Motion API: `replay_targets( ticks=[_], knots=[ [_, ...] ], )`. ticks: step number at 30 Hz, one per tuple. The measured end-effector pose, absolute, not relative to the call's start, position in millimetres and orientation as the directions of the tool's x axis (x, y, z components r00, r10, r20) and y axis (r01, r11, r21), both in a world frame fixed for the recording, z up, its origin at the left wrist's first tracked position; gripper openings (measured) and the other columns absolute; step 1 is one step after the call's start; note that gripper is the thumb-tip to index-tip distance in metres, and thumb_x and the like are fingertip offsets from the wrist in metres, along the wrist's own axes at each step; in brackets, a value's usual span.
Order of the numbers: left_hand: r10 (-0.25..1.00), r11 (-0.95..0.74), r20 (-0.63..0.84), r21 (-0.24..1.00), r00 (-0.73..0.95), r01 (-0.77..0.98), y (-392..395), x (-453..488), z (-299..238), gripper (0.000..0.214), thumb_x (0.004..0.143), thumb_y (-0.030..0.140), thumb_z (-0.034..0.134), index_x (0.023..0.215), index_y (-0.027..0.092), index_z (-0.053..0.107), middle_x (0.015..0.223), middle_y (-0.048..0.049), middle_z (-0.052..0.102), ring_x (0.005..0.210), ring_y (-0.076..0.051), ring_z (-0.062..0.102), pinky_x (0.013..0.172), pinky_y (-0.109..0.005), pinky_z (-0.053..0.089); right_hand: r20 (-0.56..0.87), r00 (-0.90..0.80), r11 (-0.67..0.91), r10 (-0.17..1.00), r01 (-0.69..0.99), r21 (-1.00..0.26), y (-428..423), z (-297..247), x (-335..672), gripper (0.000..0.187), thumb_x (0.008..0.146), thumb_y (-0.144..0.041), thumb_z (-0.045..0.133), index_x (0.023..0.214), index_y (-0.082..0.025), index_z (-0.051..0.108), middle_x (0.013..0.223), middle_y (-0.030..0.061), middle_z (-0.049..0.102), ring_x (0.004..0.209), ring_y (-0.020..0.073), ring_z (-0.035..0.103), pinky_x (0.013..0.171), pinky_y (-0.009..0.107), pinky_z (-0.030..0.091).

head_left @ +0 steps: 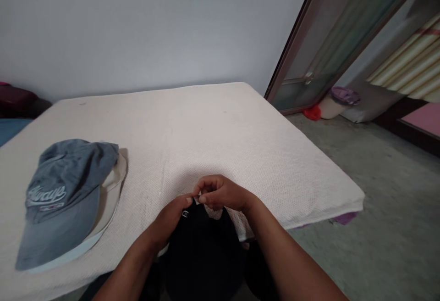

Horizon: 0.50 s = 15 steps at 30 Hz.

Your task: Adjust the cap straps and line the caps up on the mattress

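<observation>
A black cap (206, 250) lies over my lap at the table's near edge, its back opening turned away from me. My left hand (170, 216) is closed on the cap's edge beside a small metal buckle (185, 214). Thumb and forefinger of my right hand (225, 193) pinch the cap's strap (197, 199), right at the left fingertips. The strap is mostly hidden by the fingers. On the left, a grey-blue cap (65, 186) with white lettering rests on top of a cream cap (112, 191), and a pale blue brim (80, 250) shows below.
A cream textured cover (206, 126) spreads over the table, which stands against a pale wall (154, 30). A dark red object (15, 99) is at the far left. Beyond the right edge are a glass door (309, 71), a bin (335, 103) and grey floor (385, 191).
</observation>
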<state>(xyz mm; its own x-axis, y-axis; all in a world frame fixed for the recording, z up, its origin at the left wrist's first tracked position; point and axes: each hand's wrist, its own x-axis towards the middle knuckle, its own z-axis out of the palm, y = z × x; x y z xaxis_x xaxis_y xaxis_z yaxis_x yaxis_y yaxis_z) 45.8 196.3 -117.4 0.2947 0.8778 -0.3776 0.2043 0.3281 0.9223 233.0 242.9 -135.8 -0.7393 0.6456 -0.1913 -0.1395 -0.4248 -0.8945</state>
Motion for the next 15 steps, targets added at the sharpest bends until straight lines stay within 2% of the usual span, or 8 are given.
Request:
replay_targets(
  ticks=[5, 9, 15],
  knots=[
    [0.904, 0.200, -0.286, 0.939, 0.317, 0.278, 197.8, 43.1, -123.1, 0.027, 0.081, 0.026, 0.048, 0.094, 0.019, 0.071, 0.097, -0.0056, 0.070, 0.092, -0.025, 0.057, 0.084, -0.032, 0.039, -0.202, -0.722, -0.412, 0.662, -0.125, -0.903, 242.7, -135.5, 232.8, 0.021, 0.071, -0.023, 0.071, 0.088, -0.015, 0.063, 0.055, -0.0063, 0.052, 0.044, 0.0038, 0.042, 0.039, 0.014, 0.031],
    [0.888, 0.257, -0.326, 0.936, 0.324, 0.240, 199.4, 47.1, -120.5, 0.026, 0.078, 0.021, 0.048, 0.089, 0.018, 0.072, 0.088, -0.0044, 0.070, 0.082, -0.023, 0.058, 0.074, -0.030, 0.041, -0.204, -0.712, -0.413, 0.672, -0.131, -0.901, 243.1, -135.3, 231.6, 0.022, 0.070, -0.025, 0.072, 0.087, -0.015, 0.062, 0.055, -0.0070, 0.050, 0.043, 0.0030, 0.038, 0.038, 0.014, 0.029],
    [0.827, 0.383, -0.371, 0.922, 0.423, 0.061, 201.3, 49.3, -120.4, 0.032, 0.076, 0.018, 0.050, 0.101, 0.018, 0.070, 0.085, -0.0037, 0.071, 0.072, -0.018, 0.058, 0.066, -0.027, 0.041, -0.195, -0.680, -0.395, 0.706, -0.150, -0.907, 243.9, -138.8, 228.9, 0.019, 0.069, -0.024, 0.073, 0.080, -0.015, 0.060, 0.052, -0.0082, 0.048, 0.042, 0.0027, 0.036, 0.037, 0.014, 0.026]
  ],
)
